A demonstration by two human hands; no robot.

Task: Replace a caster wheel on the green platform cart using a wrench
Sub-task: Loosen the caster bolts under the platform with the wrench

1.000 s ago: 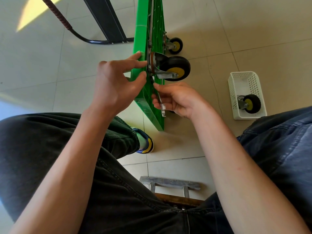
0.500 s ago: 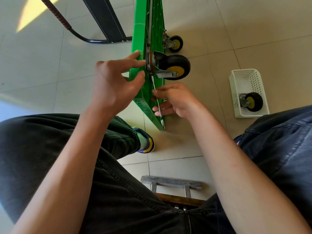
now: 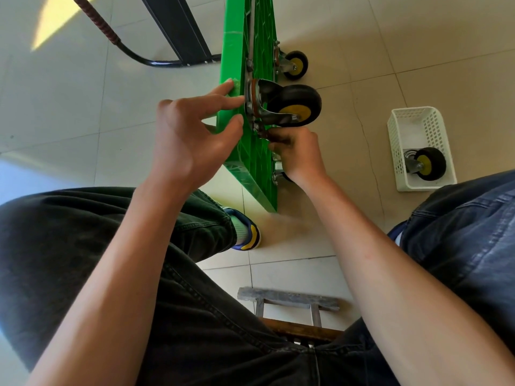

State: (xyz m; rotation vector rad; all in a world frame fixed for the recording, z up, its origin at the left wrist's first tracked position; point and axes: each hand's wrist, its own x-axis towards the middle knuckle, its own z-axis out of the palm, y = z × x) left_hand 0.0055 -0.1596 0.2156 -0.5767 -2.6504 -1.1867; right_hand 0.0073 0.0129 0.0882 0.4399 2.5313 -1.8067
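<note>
Head view: green platform cart [image 3: 252, 162] tipped on edge on the floor. Left hand [image 3: 192, 135], fingers spread, steadies its rim; right hand's [image 3: 299, 156] grip closes on the wrench [image 3: 263, 133] below the caster wheel [image 3: 298, 105]. Seat it squarely, turn steadily.

A: Room round the caster [image 3: 289, 108]?

B: Tight. Left hand [image 3: 192, 135] spread against the green cart [image 3: 256, 160] edge, fingertips right by the mount plate; right hand [image 3: 298, 154] tucked just under the wheel, curled at the plate. Gap btwn them is only the deck's thickness.

A: Right side?

B: Bare tile out to the white basket [image 3: 395, 151], spare wheel [image 3: 427, 164] inside. Far caster [image 3: 294, 64] just above.

A: Left?

B: Bare tile, then the black handle bar [image 3: 167, 63] further up. Knees & stool [image 3: 289, 305] block below.
</note>
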